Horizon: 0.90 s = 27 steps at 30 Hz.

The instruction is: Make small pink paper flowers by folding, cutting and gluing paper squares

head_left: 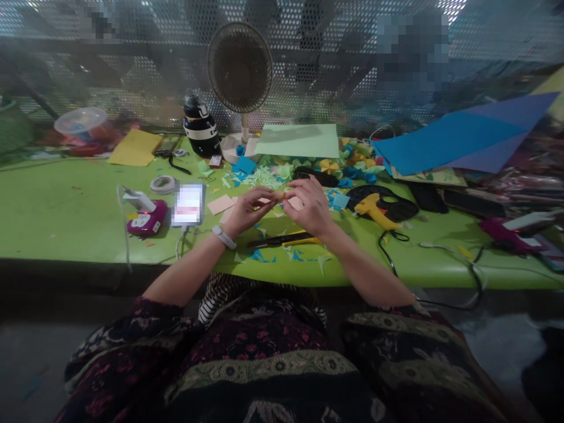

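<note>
My left hand (252,207) and my right hand (309,204) meet above the middle of the table, both with fingertips pinched on a small peach-coloured piece of paper (279,196). Fingers cover most of it, so its exact shape is hidden. Pale pink paper squares (221,204) lie beside my left hand. Under my wrists rests a long black-and-yellow tool (286,238), partly covered by my right hand. Blue and pale green paper scraps (263,256) are scattered around it. Behind my hands spreads a heap of cut green paper pieces (259,175).
A yellow glue gun (376,210) lies to the right on a black, rounded object. Left stand a lit phone (188,205), a tape roll (163,184) and a purple power adapter (147,220). A fan (240,67), a dark bottle (200,129) and blue sheets (458,141) are farther back.
</note>
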Each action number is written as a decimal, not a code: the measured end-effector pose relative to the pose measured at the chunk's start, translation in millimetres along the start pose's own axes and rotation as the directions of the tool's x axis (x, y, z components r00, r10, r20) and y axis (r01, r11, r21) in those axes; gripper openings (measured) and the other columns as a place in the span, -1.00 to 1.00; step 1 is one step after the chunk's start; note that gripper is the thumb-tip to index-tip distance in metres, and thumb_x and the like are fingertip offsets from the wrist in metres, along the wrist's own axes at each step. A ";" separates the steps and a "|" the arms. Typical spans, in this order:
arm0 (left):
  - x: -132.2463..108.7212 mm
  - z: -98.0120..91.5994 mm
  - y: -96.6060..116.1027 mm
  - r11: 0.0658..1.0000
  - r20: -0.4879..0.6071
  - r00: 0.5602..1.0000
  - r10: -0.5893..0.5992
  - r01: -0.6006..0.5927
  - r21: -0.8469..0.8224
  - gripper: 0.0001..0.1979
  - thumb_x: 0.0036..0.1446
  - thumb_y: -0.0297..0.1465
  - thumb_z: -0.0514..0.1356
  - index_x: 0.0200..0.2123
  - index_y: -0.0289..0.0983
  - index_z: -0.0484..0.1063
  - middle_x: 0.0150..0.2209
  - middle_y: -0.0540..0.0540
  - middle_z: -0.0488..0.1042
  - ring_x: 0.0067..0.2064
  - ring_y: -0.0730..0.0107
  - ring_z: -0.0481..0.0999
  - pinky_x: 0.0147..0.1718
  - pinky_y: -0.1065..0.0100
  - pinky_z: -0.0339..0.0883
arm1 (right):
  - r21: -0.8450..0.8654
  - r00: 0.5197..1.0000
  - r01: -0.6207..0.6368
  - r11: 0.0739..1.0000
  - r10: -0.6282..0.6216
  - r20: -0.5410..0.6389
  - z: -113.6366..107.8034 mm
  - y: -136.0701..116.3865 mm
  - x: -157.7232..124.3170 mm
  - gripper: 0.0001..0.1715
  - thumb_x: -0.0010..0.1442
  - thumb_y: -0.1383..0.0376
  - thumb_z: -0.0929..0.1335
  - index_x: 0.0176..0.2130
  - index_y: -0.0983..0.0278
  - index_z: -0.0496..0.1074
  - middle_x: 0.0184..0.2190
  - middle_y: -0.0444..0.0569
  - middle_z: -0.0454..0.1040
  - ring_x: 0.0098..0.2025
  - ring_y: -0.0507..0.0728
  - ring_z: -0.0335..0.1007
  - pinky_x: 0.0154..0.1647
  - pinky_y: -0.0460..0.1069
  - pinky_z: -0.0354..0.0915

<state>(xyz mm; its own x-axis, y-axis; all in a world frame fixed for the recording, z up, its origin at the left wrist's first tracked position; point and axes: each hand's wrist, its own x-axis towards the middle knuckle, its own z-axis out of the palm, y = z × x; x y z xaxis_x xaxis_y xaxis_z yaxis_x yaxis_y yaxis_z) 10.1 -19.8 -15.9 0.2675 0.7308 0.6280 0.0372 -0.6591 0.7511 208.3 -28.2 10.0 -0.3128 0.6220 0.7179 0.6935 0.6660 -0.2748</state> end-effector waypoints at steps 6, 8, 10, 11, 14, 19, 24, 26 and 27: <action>0.0 -0.1 0.0 1.000 0.002 1.000 0.013 -0.013 0.023 -0.80 0.21 -0.25 0.31 -0.20 -0.26 0.58 -0.10 -0.20 0.53 -0.03 0.32 0.57 -0.24 0.42 0.55 | -0.009 1.000 0.005 1.000 -0.005 0.000 0.1 -0.1 0.1 -0.91 0.23 0.27 0.35 -0.32 0.17 0.47 -0.10 0.03 0.56 0.00 0.26 0.47 0.38 0.38 0.03; -0.1 -0.1 -0.7 0.999 0.006 1.000 0.023 -0.023 0.026 -0.80 0.22 -0.25 0.30 -0.19 -0.25 0.58 -0.10 -0.20 0.53 -0.04 0.33 0.57 -0.23 0.41 0.56 | -0.011 1.000 0.012 1.000 -0.012 -0.008 0.2 0.1 0.0 -0.91 0.22 0.28 0.35 -0.33 0.17 0.47 -0.11 0.03 0.56 -0.01 0.26 0.48 0.38 0.38 0.03; -0.3 -0.1 -1.5 0.999 0.007 0.999 0.032 -0.032 0.032 -0.81 0.23 -0.25 0.30 -0.18 -0.25 0.58 -0.10 -0.20 0.53 -0.04 0.33 0.57 -0.22 0.41 0.56 | -0.009 1.000 0.012 1.000 -0.012 -0.006 0.2 0.3 0.0 -0.91 0.22 0.28 0.35 -0.33 0.17 0.46 -0.11 0.03 0.56 -0.01 0.26 0.48 0.38 0.38 0.02; -0.3 -0.1 -1.8 0.999 0.007 0.999 0.036 -0.036 0.037 -0.81 0.23 -0.26 0.29 -0.18 -0.25 0.58 -0.10 -0.20 0.53 -0.04 0.33 0.57 -0.22 0.41 0.55 | -0.007 1.000 0.009 1.000 -0.009 -0.002 0.3 0.3 0.0 -0.91 0.22 0.28 0.35 -0.34 0.17 0.46 -0.11 0.02 0.56 -0.01 0.26 0.48 0.39 0.39 0.01; -0.4 -0.2 -2.0 0.998 0.012 0.999 0.043 -0.044 0.054 -0.81 0.23 -0.26 0.29 -0.18 -0.25 0.59 -0.11 -0.20 0.54 -0.05 0.33 0.58 -0.23 0.40 0.56 | -0.004 1.000 0.004 1.000 -0.004 -0.002 0.7 0.3 -0.1 -0.91 0.22 0.28 0.34 -0.35 0.17 0.45 -0.11 0.02 0.56 -0.01 0.26 0.48 0.39 0.38 0.01; -0.6 -0.2 -1.5 0.997 0.022 0.999 0.046 -0.047 0.058 -0.80 0.24 -0.25 0.28 -0.17 -0.24 0.59 -0.11 -0.21 0.55 -0.01 0.29 0.57 -0.21 0.37 0.56 | -0.027 1.000 0.014 1.000 -0.015 -0.015 1.0 0.2 -0.1 -0.91 0.21 0.29 0.35 -0.36 0.16 0.45 -0.13 0.01 0.57 -0.02 0.25 0.49 0.38 0.37 0.05; -0.1 0.2 -0.2 0.996 0.014 0.998 0.056 -0.057 0.063 -0.81 0.24 -0.26 0.29 -0.20 -0.25 0.59 -0.11 -0.22 0.55 -0.02 0.29 0.58 -0.22 0.38 0.55 | -0.045 0.999 0.028 0.999 -0.028 -0.015 0.9 1.0 -0.1 -0.92 0.20 0.30 0.35 -0.37 0.17 0.42 -0.13 0.02 0.57 -0.03 0.25 0.49 0.36 0.37 0.09; 0.1 0.2 0.8 0.996 0.015 0.998 0.055 -0.056 0.067 -0.81 0.23 -0.26 0.29 -0.20 -0.26 0.58 -0.12 -0.21 0.55 -0.04 0.30 0.58 -0.24 0.40 0.54 | -0.043 1.000 0.025 0.999 -0.026 -0.009 1.4 1.6 -0.2 -0.92 0.21 0.30 0.35 -0.36 0.17 0.43 -0.13 0.02 0.57 -0.03 0.25 0.49 0.36 0.38 0.07; 0.2 0.2 1.3 0.996 0.017 0.998 0.054 -0.055 0.071 -0.81 0.23 -0.26 0.29 -0.20 -0.26 0.58 -0.12 -0.21 0.55 -0.05 0.31 0.58 -0.25 0.41 0.53 | -0.042 1.000 0.021 0.999 -0.022 -0.006 1.8 1.8 -0.2 -0.92 0.20 0.29 0.35 -0.36 0.17 0.43 -0.13 0.02 0.57 -0.03 0.25 0.49 0.37 0.38 0.07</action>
<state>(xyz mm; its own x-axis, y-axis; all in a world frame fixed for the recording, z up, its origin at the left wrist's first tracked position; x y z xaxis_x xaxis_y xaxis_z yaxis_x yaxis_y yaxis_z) 10.4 -20.6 -14.8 0.2859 0.6911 0.6638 0.0908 -0.7091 0.6992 208.4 -26.5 8.2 -0.3237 0.6047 0.7277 0.7133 0.6613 -0.2322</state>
